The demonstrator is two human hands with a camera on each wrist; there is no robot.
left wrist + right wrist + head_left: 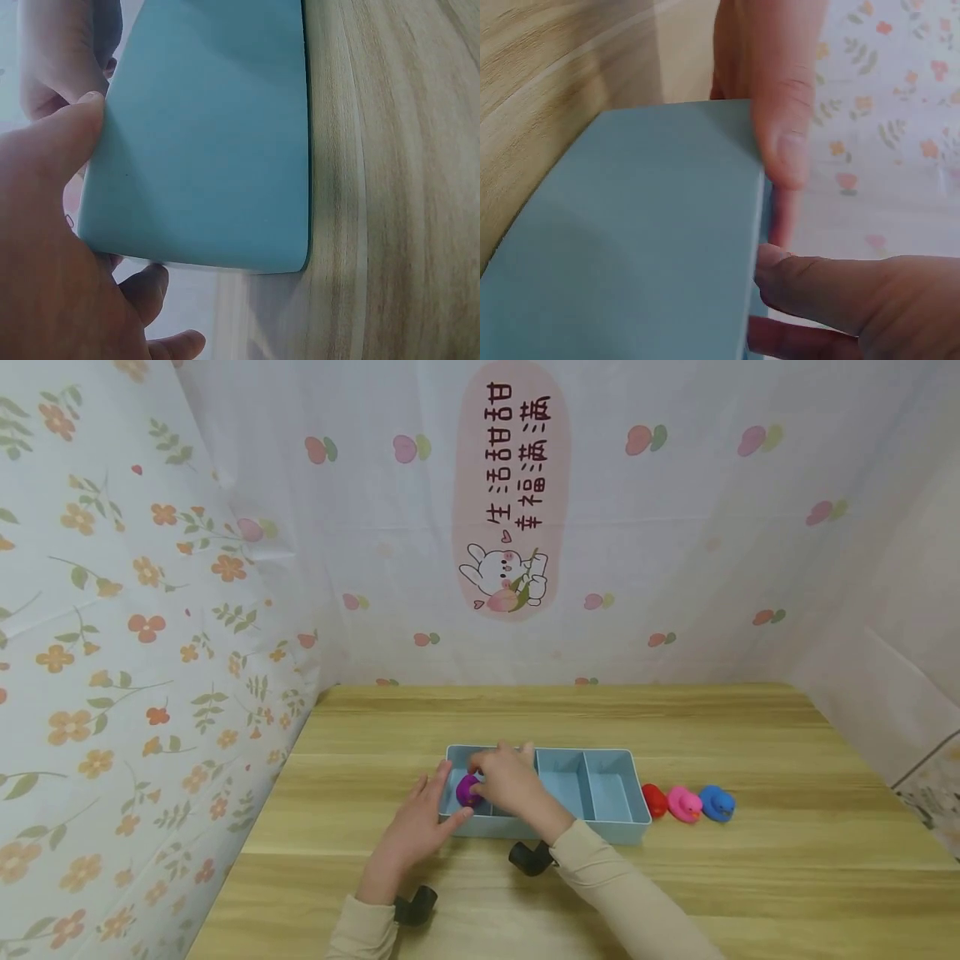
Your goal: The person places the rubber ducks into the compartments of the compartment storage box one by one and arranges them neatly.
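A light blue divided box (585, 832) lies lengthwise on the table. My left hand (416, 827) is at its left end, fingers extended along the outside and thumb on the front rim; the left wrist view shows this hand (52, 247) against the box wall (202, 150). Over the leftmost compartment, my right hand (513, 781) pinches a purple rubber duck (468, 792), whose underside is hidden. In the right wrist view, the front wall (645, 225) covers the duck, and fingertips of my right hand (855, 296) reach behind the rim.
Right of the box stand a red duck (654, 801), a pink duck (684, 804) and a blue duck (717, 804) in a row, the red one close to the box's end. A wooden table (795, 877) lies beneath, with patterned cloth (390, 560) behind and at the sides.
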